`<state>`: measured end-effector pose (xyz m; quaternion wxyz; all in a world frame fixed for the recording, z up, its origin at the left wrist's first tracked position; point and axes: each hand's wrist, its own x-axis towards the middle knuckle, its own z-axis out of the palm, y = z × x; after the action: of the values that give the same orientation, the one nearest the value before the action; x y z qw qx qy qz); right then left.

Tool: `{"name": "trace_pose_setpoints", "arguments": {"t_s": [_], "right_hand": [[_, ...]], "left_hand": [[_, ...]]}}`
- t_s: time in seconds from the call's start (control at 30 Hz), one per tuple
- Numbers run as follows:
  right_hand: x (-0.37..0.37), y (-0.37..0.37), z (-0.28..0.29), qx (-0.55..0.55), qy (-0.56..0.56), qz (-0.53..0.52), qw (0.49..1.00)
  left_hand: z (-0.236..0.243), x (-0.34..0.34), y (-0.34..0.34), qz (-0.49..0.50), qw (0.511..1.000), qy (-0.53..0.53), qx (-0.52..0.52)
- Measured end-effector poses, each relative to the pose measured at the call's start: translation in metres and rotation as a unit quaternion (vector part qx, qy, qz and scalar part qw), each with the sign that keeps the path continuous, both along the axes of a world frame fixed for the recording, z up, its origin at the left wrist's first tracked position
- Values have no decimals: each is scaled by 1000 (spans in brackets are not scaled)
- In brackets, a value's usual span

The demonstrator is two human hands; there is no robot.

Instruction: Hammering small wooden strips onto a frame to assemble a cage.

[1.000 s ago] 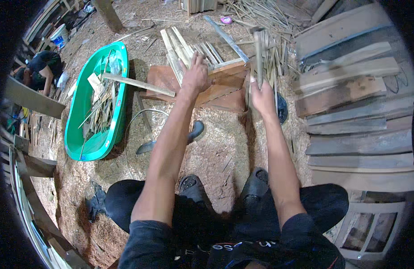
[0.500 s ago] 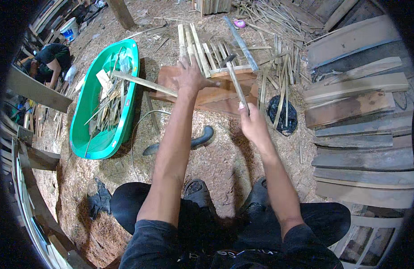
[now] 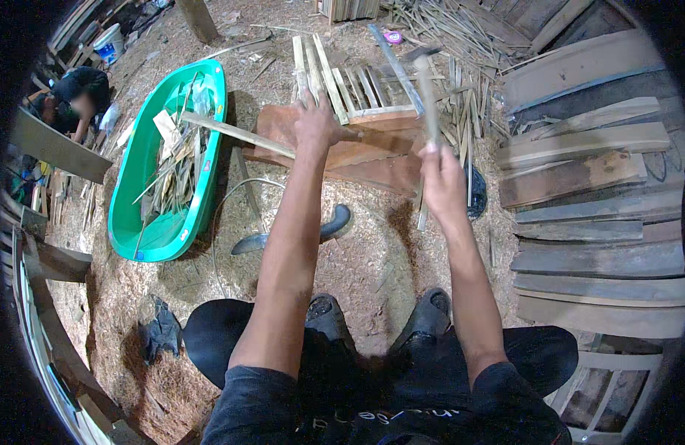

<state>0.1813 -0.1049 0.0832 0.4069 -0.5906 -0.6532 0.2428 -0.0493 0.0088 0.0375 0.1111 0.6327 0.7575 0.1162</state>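
Hammer (image 3: 425, 89) is up in the air, gripped by the right hand (image 3: 440, 182) with its fingers wrapped tight round the handle. It is lifted like that to come down hard. The left hand (image 3: 315, 124) presses flat on the wooden slat frame (image 3: 350, 93), fingers spread, so the frame does not slide. The frame lies on a reddish wood block (image 3: 372, 159), which lifts it off the sawdust floor (image 3: 372, 267). To the left sits a green tub (image 3: 146, 159) full of thin wood scraps, close enough to toss bits in. A dark curved knife (image 3: 298, 231) lies on the floor near the left arm. Grey planks (image 3: 587, 185) are stacked on the right. Far left, another person (image 3: 72, 100) bends over their own work.
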Motion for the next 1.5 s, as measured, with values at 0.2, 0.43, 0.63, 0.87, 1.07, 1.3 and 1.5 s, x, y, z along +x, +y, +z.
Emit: {"name": "trace_pose_setpoints", "arguments": {"t_s": [0.2,0.43,0.63,0.87,1.07,1.3,1.5], "right_hand": [[22,12,-34,60,-22,28,998],[6,8,38,-36,272,-35,961],[18,11,-23,-76,-83,66,991],[6,10,10,-49,89,20,995],[8,4,-8,-150,-144,93,974],[15,18,14,37,32,39,998],[16,14,5,-49,-121,91,987]], "left_hand": [[-5,4,0,-13,1000,-1,-3],[1,2,-2,-11,1000,-5,26],[-3,5,-2,-6,1000,-3,11],[-14,0,1,-3,999,8,46],[-8,3,-3,-11,1000,2,27],[5,6,-3,-15,1000,19,-12],[-21,-9,8,-10,999,48,21]]}}
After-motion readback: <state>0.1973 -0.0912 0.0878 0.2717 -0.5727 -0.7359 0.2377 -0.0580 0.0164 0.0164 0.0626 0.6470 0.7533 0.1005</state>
